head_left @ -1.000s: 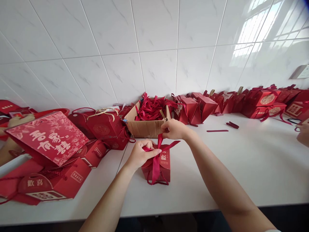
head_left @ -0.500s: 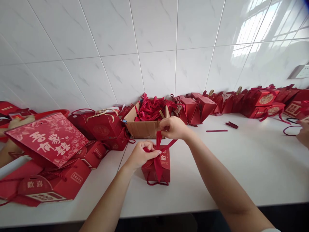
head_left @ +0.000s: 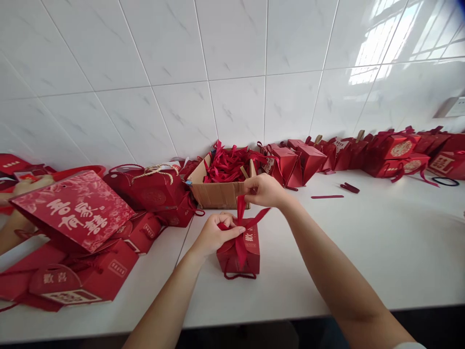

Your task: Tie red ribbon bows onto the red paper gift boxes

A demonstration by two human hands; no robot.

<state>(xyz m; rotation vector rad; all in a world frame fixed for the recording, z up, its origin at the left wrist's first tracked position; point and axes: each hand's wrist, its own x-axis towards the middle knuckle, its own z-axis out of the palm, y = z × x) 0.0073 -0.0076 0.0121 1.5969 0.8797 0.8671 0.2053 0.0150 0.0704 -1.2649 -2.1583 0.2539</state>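
A small red gift box [head_left: 240, 257] with pale characters on its top stands on the white table, a cord handle lying at its near side. Red ribbon [head_left: 240, 209] crosses over its top, with tails hanging down the front and out to the right. Pressing the crossing with thumb and fingers, my left hand [head_left: 219, 234] is closed on the ribbon. Above the box, my right hand [head_left: 264, 190] pinches an upright length of the same ribbon. Part of the ribbon is hidden behind my left fingers.
Behind the box stands a cardboard box [head_left: 218, 195] heaped with red ribbons. More red gift boxes [head_left: 394, 148] line the wall; others [head_left: 87, 276] pile up at left, beside another person's arm [head_left: 18, 228]. A ribbon strip [head_left: 327, 197] lies at right.
The gift box and both my hands have shifted slightly right in view, still gripping the ribbon. Another person's hand at the far right has gone out of view, leaving a dark loop on the table.
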